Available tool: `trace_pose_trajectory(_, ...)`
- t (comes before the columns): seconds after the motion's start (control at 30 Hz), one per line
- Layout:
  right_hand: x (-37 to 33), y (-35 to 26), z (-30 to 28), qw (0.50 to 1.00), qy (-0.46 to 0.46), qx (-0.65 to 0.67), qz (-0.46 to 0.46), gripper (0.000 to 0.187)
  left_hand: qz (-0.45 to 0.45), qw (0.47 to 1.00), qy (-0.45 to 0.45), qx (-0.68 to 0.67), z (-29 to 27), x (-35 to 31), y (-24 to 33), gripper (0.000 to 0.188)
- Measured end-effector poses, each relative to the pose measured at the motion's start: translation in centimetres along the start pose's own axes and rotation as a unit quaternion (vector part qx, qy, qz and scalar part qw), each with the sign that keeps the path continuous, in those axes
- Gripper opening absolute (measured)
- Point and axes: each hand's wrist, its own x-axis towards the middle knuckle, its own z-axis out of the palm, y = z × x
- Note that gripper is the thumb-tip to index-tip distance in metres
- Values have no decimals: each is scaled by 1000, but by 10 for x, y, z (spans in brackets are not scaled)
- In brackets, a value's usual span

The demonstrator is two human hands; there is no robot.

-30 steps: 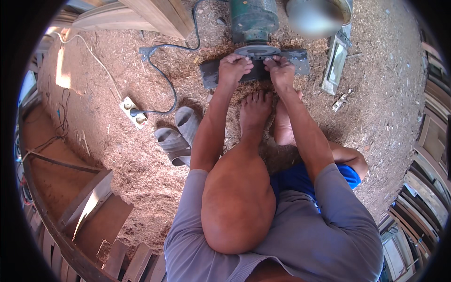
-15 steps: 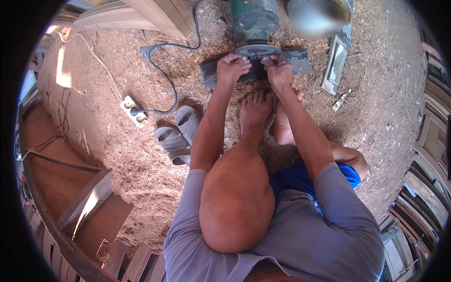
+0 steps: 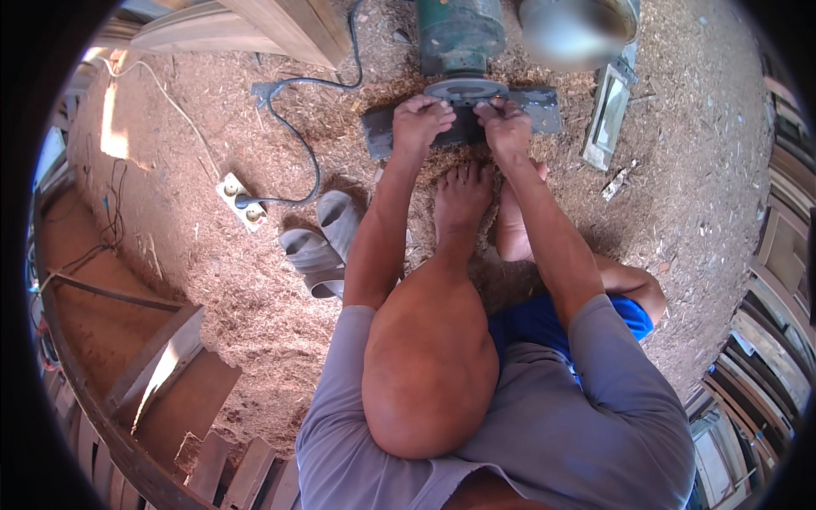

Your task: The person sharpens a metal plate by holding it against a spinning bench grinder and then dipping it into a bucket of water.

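At the top centre, a green bench grinder (image 3: 461,38) carries a flat grey grinding wheel (image 3: 467,88) on its near end. A dark metal plate (image 3: 541,109) lies just under the wheel, across its front. My left hand (image 3: 419,121) is at the wheel's left side with its fingers curled together. To the right of it my right hand (image 3: 505,125) pinches in the same way. Between my fingertips, close against the wheel's near edge, runs a thin dark strip (image 3: 464,104), which both hands seem to grip. My fingers hide its ends, and its kind cannot be made out.
A grey metal frame (image 3: 609,115) lies right of the plate, below a round pan (image 3: 580,32). Left are a power strip (image 3: 242,202) with a black cord (image 3: 316,161) and grey sandals (image 3: 316,246). Shavings cover the ground around my bare feet (image 3: 463,191).
My right hand has shifted very slightly to the right and down. My left hand stays almost in place at the wheel.
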Motion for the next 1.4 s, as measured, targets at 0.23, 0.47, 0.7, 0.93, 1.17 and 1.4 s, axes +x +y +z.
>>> trace_pose_trajectory(0.23, -5, 1, -2, 997, -29, -51, -50, 16, -6, 1000, -7, -1, -6, -9, 6, 12)
trace_pose_trajectory(0.47, -52, -14, -19, 964, -191, 183, 24, 12, 10, 995, -46, -91, -30, -44, 15, 13)
trace_pose_trajectory(0.7, -79, -15, -36, 957, -222, 181, 53, 20, -17, 977, -111, -183, -27, -63, 25, 17)
trace_pose_trajectory(0.93, -79, -12, -41, 954, -253, 156, 31, 17, -7, 992, -98, -75, -23, -65, 25, 19)
trace_pose_trajectory(1.17, -88, -36, -43, 939, -287, 163, 92, 14, 11, 995, -88, -44, -19, -71, 35, 20)
trace_pose_trajectory(1.4, -90, -36, -44, 925, -299, 200, 118, 11, -3, 977, -144, -156, -18, -79, 46, 22)
